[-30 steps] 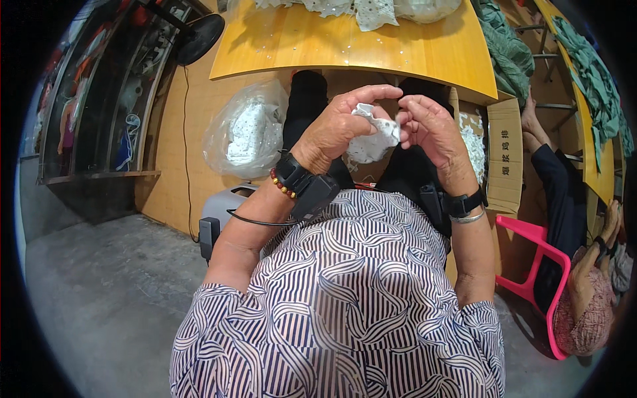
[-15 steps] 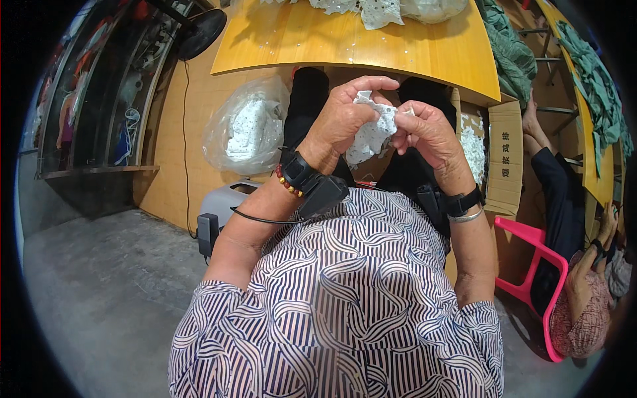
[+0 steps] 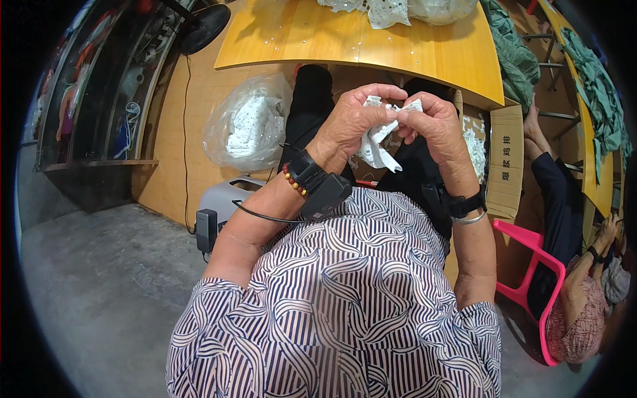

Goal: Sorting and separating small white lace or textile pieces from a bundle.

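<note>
Both of my hands meet over my lap on a white eyelet fabric piece [image 3: 378, 151] with small dark spots or holes. My left hand [image 3: 358, 119] pinches it between thumb and fingers on the left side. Close beside it, my right hand [image 3: 428, 123] pinches the right part, fingertips nearly touching those of the left. A corner of the fabric sticks up between the hands, and the rest hangs below the fingers in folds. My fingertips partly hide where the two grips meet.
A yellow wooden table [image 3: 358, 40] lies ahead, with white fabric [image 3: 388, 13] at its far edge. A clear plastic bag [image 3: 249, 126] of white pieces sits at left. To the right are a cardboard box [image 3: 504, 159] holding white scraps, a pink stool [image 3: 531, 265] and a seated person [image 3: 577, 305].
My right hand has turned and moved up a little, closer to my left. The fabric between them has folded, with a corner now raised and the hanging part narrower.
</note>
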`<state>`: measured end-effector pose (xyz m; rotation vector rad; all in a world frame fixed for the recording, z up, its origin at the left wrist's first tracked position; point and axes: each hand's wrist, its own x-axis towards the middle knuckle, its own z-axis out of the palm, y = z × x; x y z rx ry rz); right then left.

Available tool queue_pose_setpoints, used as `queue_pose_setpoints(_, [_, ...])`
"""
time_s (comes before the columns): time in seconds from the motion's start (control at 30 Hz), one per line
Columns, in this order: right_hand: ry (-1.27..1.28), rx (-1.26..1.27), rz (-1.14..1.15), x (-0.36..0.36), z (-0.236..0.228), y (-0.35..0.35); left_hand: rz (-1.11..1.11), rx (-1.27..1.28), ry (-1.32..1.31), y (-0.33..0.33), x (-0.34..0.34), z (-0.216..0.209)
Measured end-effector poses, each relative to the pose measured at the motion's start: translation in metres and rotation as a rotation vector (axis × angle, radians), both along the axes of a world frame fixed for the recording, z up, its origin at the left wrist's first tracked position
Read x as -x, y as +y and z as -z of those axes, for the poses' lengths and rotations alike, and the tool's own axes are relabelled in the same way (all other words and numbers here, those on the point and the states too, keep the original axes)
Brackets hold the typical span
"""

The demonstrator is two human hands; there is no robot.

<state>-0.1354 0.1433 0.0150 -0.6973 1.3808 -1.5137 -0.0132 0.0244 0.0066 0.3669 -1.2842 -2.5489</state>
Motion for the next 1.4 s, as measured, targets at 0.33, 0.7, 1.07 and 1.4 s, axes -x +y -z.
queue_pose_setpoints(0.33, [0.476,0.083,0.162,-0.006,0.008,-0.004,-0.041,0.114,0.045,0.005,0.000,0.003])
queue_pose_setpoints(0.7, [1.048,-0.216,0.379,0.074,0.020,0.076,-0.212,-0.229,0.035,-0.021,0.007,0.007])
queue_pose_setpoints(1.07, [0.730,0.008,0.006,0.020,-0.001,0.028,-0.275,-0.396,-0.014,-0.043,0.011,0.005])
queue_pose_setpoints(1.4, [-0.119,0.025,0.042,0.010,0.016,-0.003,-0.321,-0.310,0.034,-0.043,0.000,0.012])
